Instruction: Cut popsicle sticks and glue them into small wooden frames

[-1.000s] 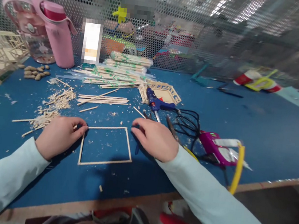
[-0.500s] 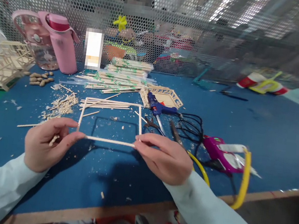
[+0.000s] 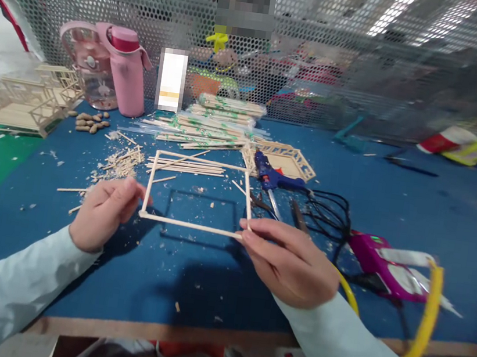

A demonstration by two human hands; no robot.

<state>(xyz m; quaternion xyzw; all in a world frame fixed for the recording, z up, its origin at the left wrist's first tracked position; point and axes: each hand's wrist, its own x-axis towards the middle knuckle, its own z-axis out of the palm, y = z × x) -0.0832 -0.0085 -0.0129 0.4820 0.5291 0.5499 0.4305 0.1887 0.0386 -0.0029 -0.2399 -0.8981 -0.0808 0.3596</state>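
A rectangular frame of thin pale sticks point(image 3: 190, 225) is raised over the blue table, casting a shadow on it. My right hand point(image 3: 293, 262) pinches its near right corner between thumb and fingers. Beside the near left corner is my left hand point(image 3: 106, 211), turned with its fingers curled together; its fingertips are partly behind the frame's left side. Whether it touches the frame or has small bits inside cannot be made out. Beyond the frame lie several loose sticks point(image 3: 204, 169).
Stick scraps point(image 3: 124, 162) and peanuts point(image 3: 90, 122) lie left. Bagged sticks point(image 3: 223, 124), a blue glue gun point(image 3: 276, 177) and a small stick structure point(image 3: 289, 157) are farther back. Pink bottles point(image 3: 128, 79) stand behind; a purple glue gun point(image 3: 389, 268) and cables lie right.
My left hand has let go of the frame's near left corner and turned, its fingers curling in. The view has shifted left, so the scene sits farther right. My right hand keeps its pinch.
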